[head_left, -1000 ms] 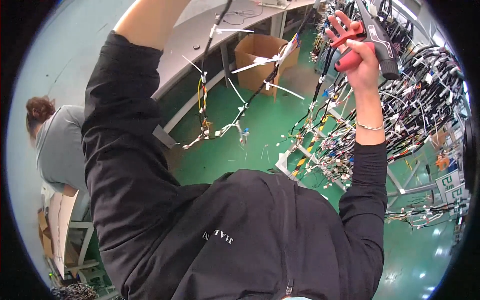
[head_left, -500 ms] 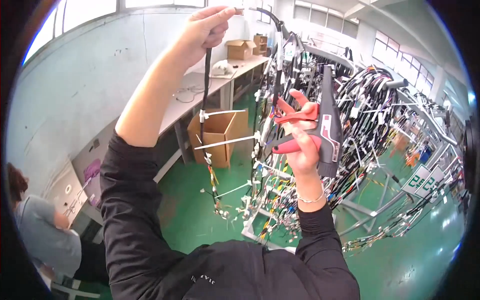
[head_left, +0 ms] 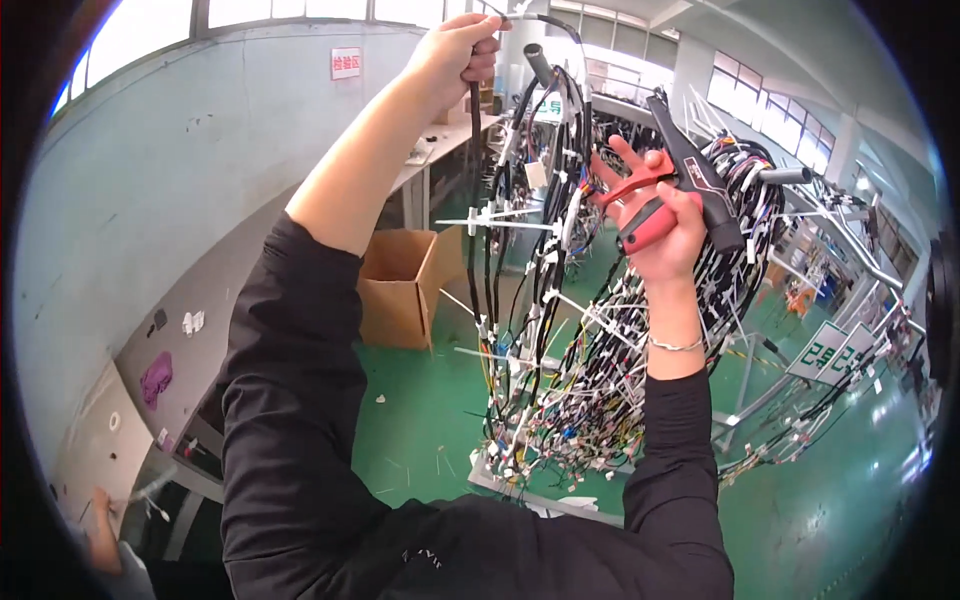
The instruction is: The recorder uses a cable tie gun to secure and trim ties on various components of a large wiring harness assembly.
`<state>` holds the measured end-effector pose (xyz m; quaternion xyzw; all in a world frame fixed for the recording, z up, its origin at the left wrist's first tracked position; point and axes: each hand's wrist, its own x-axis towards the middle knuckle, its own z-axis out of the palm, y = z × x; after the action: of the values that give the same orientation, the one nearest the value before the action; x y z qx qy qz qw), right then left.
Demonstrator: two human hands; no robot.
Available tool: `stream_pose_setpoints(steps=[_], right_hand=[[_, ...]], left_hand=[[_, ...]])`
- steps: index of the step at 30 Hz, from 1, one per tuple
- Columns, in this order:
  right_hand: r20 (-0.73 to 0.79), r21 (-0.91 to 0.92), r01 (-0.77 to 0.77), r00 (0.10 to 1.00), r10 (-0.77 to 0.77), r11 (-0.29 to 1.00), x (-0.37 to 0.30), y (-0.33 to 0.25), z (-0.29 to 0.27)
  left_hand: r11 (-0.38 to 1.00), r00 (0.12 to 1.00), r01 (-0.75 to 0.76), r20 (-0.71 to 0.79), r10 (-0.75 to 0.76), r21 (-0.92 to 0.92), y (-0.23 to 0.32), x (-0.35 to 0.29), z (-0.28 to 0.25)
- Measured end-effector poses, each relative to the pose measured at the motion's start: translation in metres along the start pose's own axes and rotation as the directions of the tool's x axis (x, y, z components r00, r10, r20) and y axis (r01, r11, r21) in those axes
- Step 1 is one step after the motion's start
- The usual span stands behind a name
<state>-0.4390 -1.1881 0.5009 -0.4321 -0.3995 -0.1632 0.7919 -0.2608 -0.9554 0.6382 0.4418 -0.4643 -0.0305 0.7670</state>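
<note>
High up in front, my left hand (head_left: 458, 62) is closed round a black wire harness (head_left: 477, 150). One length of it hangs down from the fist, and another arches right over a grey rack pipe. White cable ties (head_left: 505, 222) stick out sideways from the hanging strands. My right hand (head_left: 668, 225) grips a black and red cable tie gun (head_left: 695, 170) by its handle, its barrel pointing up and left. The thumb wraps the handle, while some fingers reach past the red trigger towards the harness strands. Whether those fingertips touch the wires I cannot tell.
A metal rack holds many harnesses (head_left: 600, 400) in front and right, its pipe end (head_left: 540, 65) jutting out near my left hand. A cardboard box (head_left: 395, 300) sits on the green floor. Left, a long bench (head_left: 215, 265) lines the wall; a co-worker's arm (head_left: 103, 535) shows low.
My view has shifted leftwards across the scene. My left hand has carried the harness right, towards the rack pipe. The cable tie gun has moved right and tilted leftwards. The co-worker is mostly out of view.
</note>
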Motion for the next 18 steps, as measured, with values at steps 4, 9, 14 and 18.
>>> stream_pose_setpoints(steps=[4,9,14,18], right_hand=[[-0.005,-0.006,0.022,1.000,-0.022,1.000,0.010,0.004,-0.002],[-0.115,-0.200,0.135,0.980,-0.160,0.971,0.024,0.000,0.012],[-0.276,-0.463,0.291,0.850,-0.449,0.837,-0.011,0.021,0.024],[-0.235,-0.550,0.238,0.876,-0.422,0.801,-0.024,0.050,0.062]], left_hand=[[0.991,0.993,-0.042,-0.110,0.028,-0.128,-0.022,-0.002,-0.014],[0.955,0.982,-0.160,-0.141,0.128,-0.250,-0.031,0.005,-0.028],[0.929,0.956,-0.198,-0.271,0.113,-0.312,-0.044,0.008,-0.021],[0.888,0.933,-0.283,-0.317,0.168,-0.363,-0.033,0.032,-0.033]])
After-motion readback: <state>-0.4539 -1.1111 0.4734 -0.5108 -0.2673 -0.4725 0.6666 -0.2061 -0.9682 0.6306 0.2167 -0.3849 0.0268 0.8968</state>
